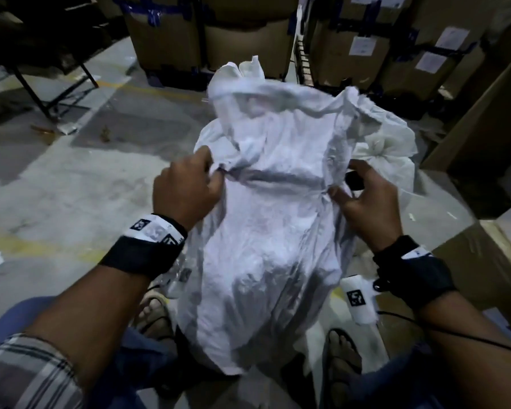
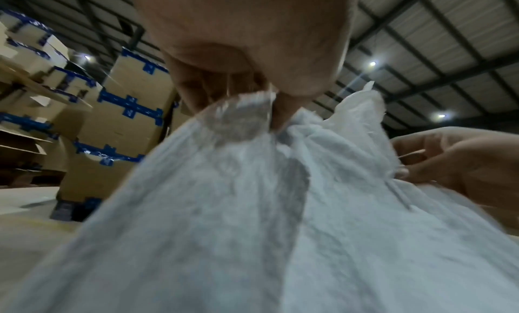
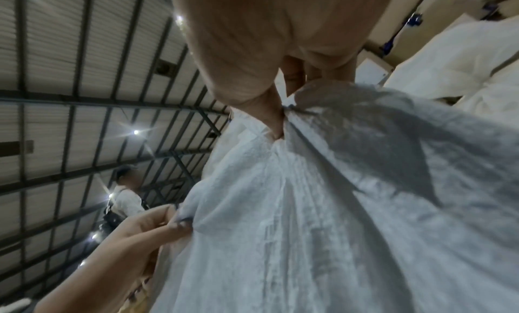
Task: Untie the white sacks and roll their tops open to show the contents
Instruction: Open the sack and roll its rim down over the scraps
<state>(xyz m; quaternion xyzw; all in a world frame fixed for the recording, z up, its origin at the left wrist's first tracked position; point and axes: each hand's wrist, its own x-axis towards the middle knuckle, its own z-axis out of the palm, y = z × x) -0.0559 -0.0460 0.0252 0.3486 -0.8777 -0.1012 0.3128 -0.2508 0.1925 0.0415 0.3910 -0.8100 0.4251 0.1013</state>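
A big white sack stands upright on the floor, right between the person's feet. Its loose top edge flops open and wrinkled above the hands, and a fold runs across the sack from one hand to the other.

The left hand has a tight grip: its fingers and thumb pinch a bunch of sack cloth at the left end of the fold. The right hand pinches the cloth at the right end, thumb pressed against the sack.

There is open floor to the left of the sack. Tall cardboard boxes with blue tape stand behind it, and a brown box sits close on the right, so that side is tight. A second white sack leans just behind the first one, on the right.

What is inside the sack cannot be seen; the cloth covers it all. The bottom of the sack is hidden by the person's legs. The wrist views are blurry and mostly filled with white cloth. In the right wrist view, another person stands far off, too blurred to make out well.
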